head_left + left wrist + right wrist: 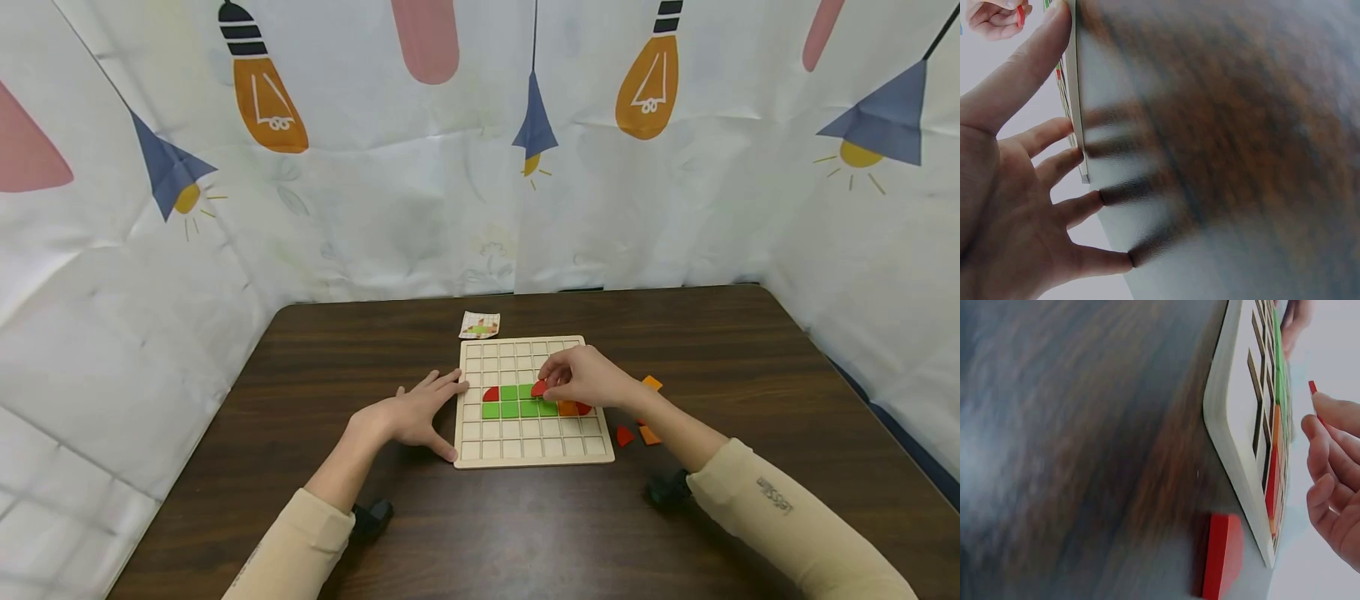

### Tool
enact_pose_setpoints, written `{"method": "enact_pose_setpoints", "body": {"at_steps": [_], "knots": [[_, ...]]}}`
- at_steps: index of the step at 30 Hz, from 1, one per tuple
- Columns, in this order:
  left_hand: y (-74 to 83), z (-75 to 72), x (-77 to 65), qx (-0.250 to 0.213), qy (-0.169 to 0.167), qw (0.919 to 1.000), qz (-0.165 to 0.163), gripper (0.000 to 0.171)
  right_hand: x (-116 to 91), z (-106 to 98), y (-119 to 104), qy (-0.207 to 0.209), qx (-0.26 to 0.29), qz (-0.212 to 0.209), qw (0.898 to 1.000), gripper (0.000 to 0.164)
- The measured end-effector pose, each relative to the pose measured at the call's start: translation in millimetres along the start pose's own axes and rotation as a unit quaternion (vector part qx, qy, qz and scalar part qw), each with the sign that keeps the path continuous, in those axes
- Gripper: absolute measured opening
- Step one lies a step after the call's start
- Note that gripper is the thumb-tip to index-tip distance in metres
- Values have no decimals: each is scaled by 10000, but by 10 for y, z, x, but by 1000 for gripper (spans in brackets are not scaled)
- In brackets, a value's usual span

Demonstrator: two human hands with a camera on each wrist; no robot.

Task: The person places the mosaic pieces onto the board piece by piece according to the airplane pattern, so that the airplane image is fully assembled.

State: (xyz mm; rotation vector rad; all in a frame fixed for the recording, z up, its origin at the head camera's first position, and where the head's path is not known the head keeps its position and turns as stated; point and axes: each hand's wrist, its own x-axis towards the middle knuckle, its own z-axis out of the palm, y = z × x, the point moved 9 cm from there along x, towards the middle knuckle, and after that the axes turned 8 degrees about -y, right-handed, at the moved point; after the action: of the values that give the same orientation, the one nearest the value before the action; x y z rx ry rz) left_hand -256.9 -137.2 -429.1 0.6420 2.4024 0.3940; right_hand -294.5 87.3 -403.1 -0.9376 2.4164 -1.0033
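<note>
Right hand (585,375) pinching one red piece (538,388) over the grid board (511,451), just 12 o'clock of centre. Left hand (412,417) spread, not gripping, touching the board's 9 o'clock edge. Piece probably light, stiff, smooth, not fragile; best pinched by its thin sides. Count: one board, one card (480,325) at 11 o'clock, six green squares (510,409) visible; off-board at 3–4 o'clock, two orange pieces (649,435), red count unclear behind the arm.
</note>
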Motion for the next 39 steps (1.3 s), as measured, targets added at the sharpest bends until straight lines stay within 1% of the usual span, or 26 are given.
{"method": "enact_pose_setpoints", "body": {"at_steps": [5, 13, 18, 25, 31, 39], "knots": [[-15, 1, 13, -35, 6, 10000, 11, 109, 63, 67, -85, -81, 18, -109, 9999, 17], [-14, 10, 21, -64, -10, 10000, 38, 110, 164, 156, -215, -73, -4, -187, 9998, 17], [-15, 7, 24, -67, -16, 10000, 22, 110, 237, 236, -276, -67, -183, -132, 9997, 17], [-31, 5, 30, -10, -16, 10000, -5, 111, 360, 379, -366, -88, -277, -295, 9991, 17], [-31, 8, 28, 45, -13, 10000, -23, 110, 461, 513, -461, -175, -532, -261, 9981, 19], [-11, -3, 17, 35, -3, 10000, 3, 111, 537, 600, -553, -233, -719, -242, 9968, 18]]}}
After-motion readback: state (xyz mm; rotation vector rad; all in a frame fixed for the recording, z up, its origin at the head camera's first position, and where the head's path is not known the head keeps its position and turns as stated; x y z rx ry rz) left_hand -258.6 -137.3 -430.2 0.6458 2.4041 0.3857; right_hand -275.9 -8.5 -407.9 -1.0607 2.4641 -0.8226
